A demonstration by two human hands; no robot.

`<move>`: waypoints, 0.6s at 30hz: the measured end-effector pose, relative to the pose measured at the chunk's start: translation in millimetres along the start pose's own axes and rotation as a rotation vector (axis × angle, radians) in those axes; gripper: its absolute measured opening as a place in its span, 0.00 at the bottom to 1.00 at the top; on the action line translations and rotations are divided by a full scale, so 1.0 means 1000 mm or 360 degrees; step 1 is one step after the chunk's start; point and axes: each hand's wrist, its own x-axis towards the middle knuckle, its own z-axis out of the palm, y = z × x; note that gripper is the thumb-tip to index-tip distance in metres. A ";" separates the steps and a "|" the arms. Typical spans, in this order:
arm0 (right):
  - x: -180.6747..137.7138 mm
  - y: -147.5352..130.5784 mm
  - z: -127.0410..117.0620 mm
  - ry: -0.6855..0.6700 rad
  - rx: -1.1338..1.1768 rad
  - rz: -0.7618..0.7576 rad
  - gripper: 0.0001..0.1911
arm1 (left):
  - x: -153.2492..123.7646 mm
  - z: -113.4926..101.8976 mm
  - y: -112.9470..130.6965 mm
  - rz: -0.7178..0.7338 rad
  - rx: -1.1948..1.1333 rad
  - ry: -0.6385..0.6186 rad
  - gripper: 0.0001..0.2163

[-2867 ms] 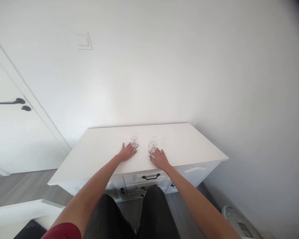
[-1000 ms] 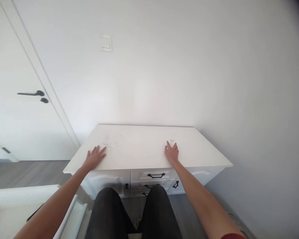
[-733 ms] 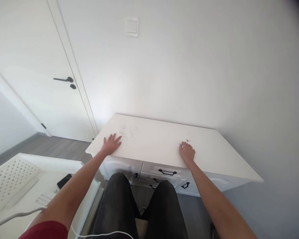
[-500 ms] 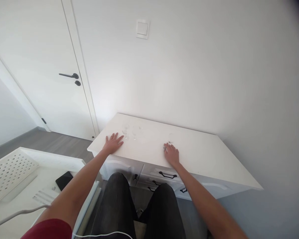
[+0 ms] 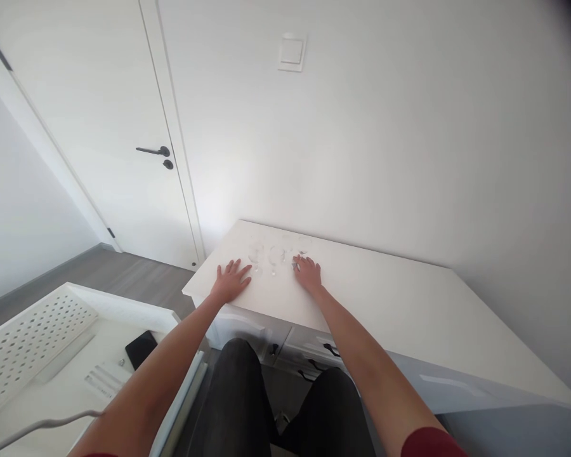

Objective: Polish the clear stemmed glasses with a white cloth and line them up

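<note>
Several clear stemmed glasses stand near the left end of the white cabinet top (image 5: 375, 298); their outlines are faint against the white. One glass (image 5: 273, 257) is just right of my left hand (image 5: 231, 282), which lies flat with its fingers spread and nothing in it. My right hand (image 5: 308, 274) is closed around the lower part of another stemmed glass (image 5: 305, 244), whose bowl shows above the fingers. The fingers hide most of that glass's stem and foot. This held glass is beside the others, on their right.
A white wall with a light switch (image 5: 292, 52) rises behind the cabinet. To the left are a door with a black handle (image 5: 153, 151) and a white desk (image 5: 66, 374) with a dark phone (image 5: 141, 349) and a cable (image 5: 47, 423). Black drawer handles (image 5: 332, 350) face my knees.
My right hand has slid the glass leftward along the cabinet top, close to the other glasses. My left hand stays flat near the left end. The view has shifted slightly.
</note>
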 end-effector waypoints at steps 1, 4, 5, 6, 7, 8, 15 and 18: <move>0.002 -0.002 0.001 -0.0003 0.0009 -0.0015 0.21 | 0.000 0.001 0.000 -0.0001 0.0001 -0.0004 0.26; 0.006 -0.006 0.004 -0.0004 0.0030 -0.0069 0.21 | 0.000 0.001 0.001 -0.0006 0.0001 -0.0007 0.26; 0.007 -0.008 0.004 -0.0003 0.0033 -0.0082 0.21 | 0.000 0.001 0.001 -0.0007 0.0000 -0.0007 0.26; 0.007 -0.009 0.004 -0.0005 0.0035 -0.0094 0.21 | 0.000 0.000 0.001 -0.0009 -0.0001 -0.0005 0.26; 0.008 -0.009 0.004 -0.0009 0.0036 -0.0105 0.21 | 0.000 0.000 0.002 -0.0010 -0.0003 -0.0004 0.26; 0.008 -0.010 0.003 -0.0018 0.0038 -0.0117 0.21 | 0.000 -0.001 0.002 -0.0012 -0.0005 -0.0004 0.26; 0.005 -0.012 -0.003 -0.0110 0.0089 -0.0285 0.22 | 0.000 -0.003 0.003 -0.0022 -0.0001 -0.0012 0.26; 0.004 -0.014 -0.006 -0.0127 0.0118 -0.0350 0.22 | 0.000 -0.004 0.004 -0.0016 0.0007 -0.0015 0.26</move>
